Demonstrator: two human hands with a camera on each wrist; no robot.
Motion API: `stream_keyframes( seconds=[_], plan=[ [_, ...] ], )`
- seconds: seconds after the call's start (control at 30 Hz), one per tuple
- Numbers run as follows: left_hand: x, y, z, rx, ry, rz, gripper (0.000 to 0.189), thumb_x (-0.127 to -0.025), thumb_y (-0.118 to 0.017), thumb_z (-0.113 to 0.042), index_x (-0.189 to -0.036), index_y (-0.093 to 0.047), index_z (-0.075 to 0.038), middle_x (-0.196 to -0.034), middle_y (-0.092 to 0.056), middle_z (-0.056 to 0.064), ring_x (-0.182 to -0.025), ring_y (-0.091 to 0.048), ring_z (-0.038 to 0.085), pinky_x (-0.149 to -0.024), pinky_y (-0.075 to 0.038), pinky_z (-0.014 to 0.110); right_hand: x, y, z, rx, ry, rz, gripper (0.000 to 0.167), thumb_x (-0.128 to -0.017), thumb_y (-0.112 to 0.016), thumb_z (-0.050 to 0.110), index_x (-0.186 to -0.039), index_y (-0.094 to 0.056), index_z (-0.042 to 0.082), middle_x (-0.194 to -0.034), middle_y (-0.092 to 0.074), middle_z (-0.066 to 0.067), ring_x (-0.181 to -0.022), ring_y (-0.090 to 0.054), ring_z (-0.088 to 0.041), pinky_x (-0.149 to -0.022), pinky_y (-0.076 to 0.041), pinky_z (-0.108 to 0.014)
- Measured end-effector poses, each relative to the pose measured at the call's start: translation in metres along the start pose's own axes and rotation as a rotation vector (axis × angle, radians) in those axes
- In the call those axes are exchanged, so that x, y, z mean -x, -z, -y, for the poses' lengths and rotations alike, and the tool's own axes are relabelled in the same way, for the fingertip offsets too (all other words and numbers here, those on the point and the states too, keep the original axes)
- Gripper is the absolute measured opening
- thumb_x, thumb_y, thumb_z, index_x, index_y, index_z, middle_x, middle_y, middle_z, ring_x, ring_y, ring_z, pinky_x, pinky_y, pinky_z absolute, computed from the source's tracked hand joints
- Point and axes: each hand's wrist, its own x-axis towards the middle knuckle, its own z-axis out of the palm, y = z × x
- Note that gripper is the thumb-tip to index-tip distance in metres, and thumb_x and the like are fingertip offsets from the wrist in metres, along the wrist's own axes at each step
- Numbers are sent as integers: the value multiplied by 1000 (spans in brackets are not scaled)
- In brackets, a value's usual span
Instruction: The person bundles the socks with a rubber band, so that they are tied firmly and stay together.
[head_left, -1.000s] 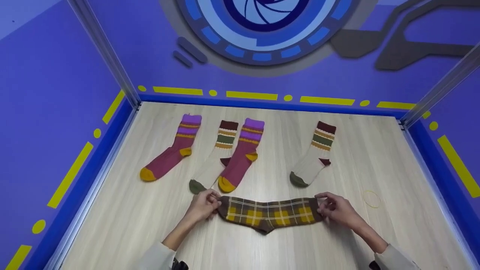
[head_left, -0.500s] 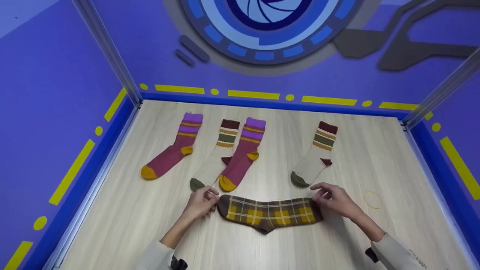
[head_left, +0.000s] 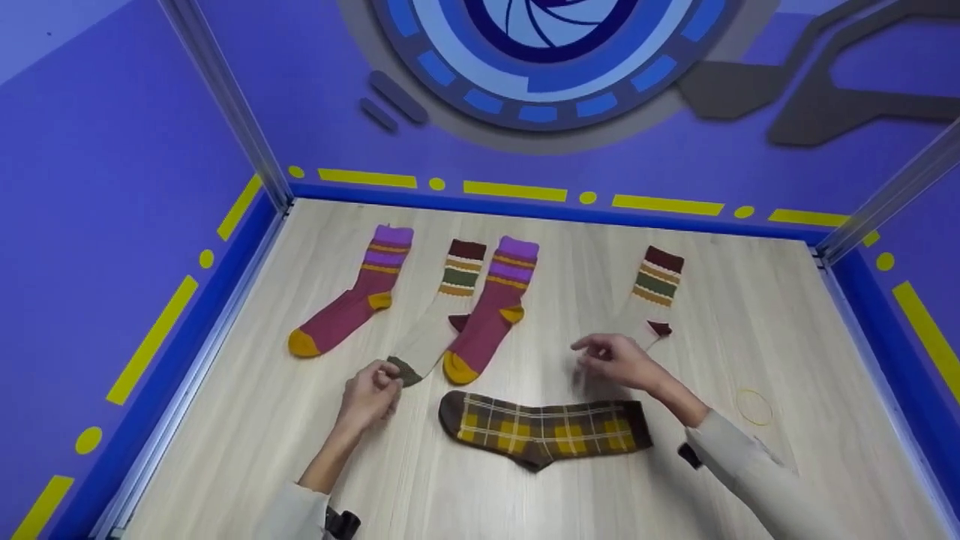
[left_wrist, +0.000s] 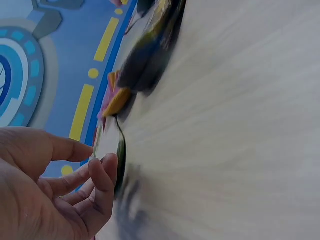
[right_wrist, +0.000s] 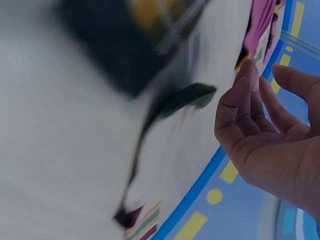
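A brown and yellow plaid sock lies sideways at the front of the table, with neither hand on it. My left hand hovers beside the green toe of a cream sock; in the left wrist view its thumb and fingers are apart, holding nothing. Above the plaid sock, my right hand hangs with loosely bent fingers and nothing between them. It hides the toe of the other cream sock. A maroon sock with a purple cuff overlaps the left cream sock. Its match lies farther left.
On the right of the wooden table is a thin yellow loop, resembling a rubber band. Blue panels with metal corner posts enclose the left, back and right sides.
Both hands have let go of the plaid sock's ends. The left hand has shifted left toward the cream sock's toe; the right has moved left and away from the body. The plaid sock stays put.
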Motion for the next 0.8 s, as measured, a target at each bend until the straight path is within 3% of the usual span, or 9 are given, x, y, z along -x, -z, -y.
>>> stream_keyframes(
  seconds=[0.17, 0.3, 0.53, 0.63, 0.8],
  plan=[
    [-8, 10, 8, -52, 33, -57, 32, -94, -64, -8, -124, -60, 2, -75, -64, 2, -54, -59, 11, -46, -43, 19, -37, -18, 25, -101, -24, 56, 30, -98, -64, 8, -121, -66, -11, -105, -72, -26, -85, -67, -21, -73, -55, -25],
    [-15, 11, 10, -68, 50, -63, 40, -95, -65, -12, -131, -58, 4, -74, -65, 1, -50, -57, 10, -45, -41, 19, -67, -44, 40, -188, 20, 34, 33, -99, -63, 7, -126, -64, -11, -117, -70, -29, -101, -69, -38, -87, -58, -42],
    [-25, 6, 11, -138, 82, -85, 27, -92, -68, -15, -115, -65, 0, -61, -59, -3, -43, -51, 8, -43, -37, 21, -114, -92, 58, -261, 154, 11, 35, -100, -59, 2, -132, -58, -12, -125, -66, -32, -115, -66, -42, -99, -54, -50],
    [-31, 5, 11, -143, 100, -96, 21, -91, -69, -13, -109, -66, -1, -59, -57, -4, -44, -49, 7, -44, -36, 21, -129, -101, 63, -226, 196, -6, 37, -99, -56, -2, -134, -54, -14, -126, -65, -33, -119, -64, -45, -103, -51, -54],
    [-38, 6, 10, -167, 129, -116, 16, -90, -70, -11, -102, -67, -3, -61, -58, -3, -46, -49, 6, -45, -37, 21, -145, -109, 65, -62, 206, -26, 38, -97, -55, -5, -134, -55, -11, -125, -67, -31, -119, -64, -44, -103, -50, -55]
  ],
)
